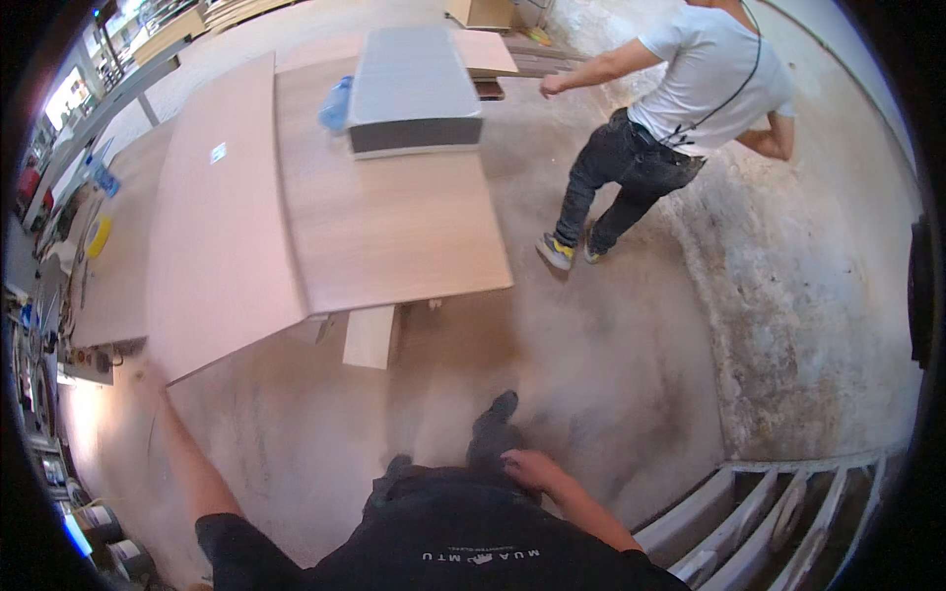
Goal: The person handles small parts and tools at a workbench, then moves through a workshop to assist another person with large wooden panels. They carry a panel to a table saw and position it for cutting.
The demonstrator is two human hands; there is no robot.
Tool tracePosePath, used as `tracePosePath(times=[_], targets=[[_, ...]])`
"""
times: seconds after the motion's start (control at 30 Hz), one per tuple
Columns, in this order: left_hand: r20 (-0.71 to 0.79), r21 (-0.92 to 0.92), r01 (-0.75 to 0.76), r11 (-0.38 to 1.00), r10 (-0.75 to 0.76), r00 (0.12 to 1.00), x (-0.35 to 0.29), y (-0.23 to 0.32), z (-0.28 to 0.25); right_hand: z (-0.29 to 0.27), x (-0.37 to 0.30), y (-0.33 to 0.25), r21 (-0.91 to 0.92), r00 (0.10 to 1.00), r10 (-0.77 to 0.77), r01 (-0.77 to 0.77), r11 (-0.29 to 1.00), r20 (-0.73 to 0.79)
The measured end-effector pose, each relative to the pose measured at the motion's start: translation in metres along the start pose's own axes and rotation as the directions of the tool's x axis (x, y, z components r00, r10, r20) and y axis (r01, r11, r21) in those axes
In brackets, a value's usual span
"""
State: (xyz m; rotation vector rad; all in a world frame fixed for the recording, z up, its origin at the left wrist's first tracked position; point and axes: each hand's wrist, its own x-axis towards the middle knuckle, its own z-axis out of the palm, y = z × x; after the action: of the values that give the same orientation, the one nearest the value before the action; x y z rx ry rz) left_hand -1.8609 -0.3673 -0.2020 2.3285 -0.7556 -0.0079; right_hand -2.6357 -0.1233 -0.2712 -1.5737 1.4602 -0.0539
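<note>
My left arm reaches out to the near left corner of a long pale wood-look panel [212, 227]. At that corner my left hand [150, 374] is a blur beside or on the panel's edge, and its grip does not show. This panel lies over other wide boards [394, 217], tilted slightly across them. My right hand [530, 470] hangs low by my right thigh, well away from the boards. Its fingers are loosely bent and seem to hold nothing.
On the boards rests a large white box-like block with a dark front [414, 89], beside a blue plastic bottle [337, 105]. A person in a white shirt [714, 79] walks at the right, by a stained wall. Yellow tape [98, 236] lies at left; a slatted grey frame [769, 522] stands lower right.
</note>
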Motion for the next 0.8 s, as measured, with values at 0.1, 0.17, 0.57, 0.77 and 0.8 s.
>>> tracePosePath(times=[0.1,0.17,0.57,0.77,0.8], targets=[[-0.239,0.467,0.051,0.883,0.071,0.968,-0.064,-0.040,-0.008,-0.053,0.025,0.043,0.010,1.000,0.021,-0.021,1.000,0.019],[0.070,0.995,-0.072,0.073,0.028,0.997,-0.170,-0.057,0.006,-0.098,0.031,0.070,0.016,0.989,0.130,-0.131,0.991,0.078],[0.970,-0.089,-0.408,0.909,0.173,0.172,-0.605,0.185,0.252,-0.362,0.056,0.237,-0.118,0.967,0.177,-0.201,0.972,-0.184],[0.969,-0.245,-0.873,0.422,0.098,-0.225,-0.635,0.259,0.373,-0.451,0.110,0.290,-0.005,0.948,0.288,-0.291,0.957,-0.134],[0.986,-0.162,-0.766,0.622,0.129,-0.104,-0.642,0.279,0.387,-0.470,0.115,0.301,-0.107,0.949,0.311,-0.314,0.943,-0.045]])
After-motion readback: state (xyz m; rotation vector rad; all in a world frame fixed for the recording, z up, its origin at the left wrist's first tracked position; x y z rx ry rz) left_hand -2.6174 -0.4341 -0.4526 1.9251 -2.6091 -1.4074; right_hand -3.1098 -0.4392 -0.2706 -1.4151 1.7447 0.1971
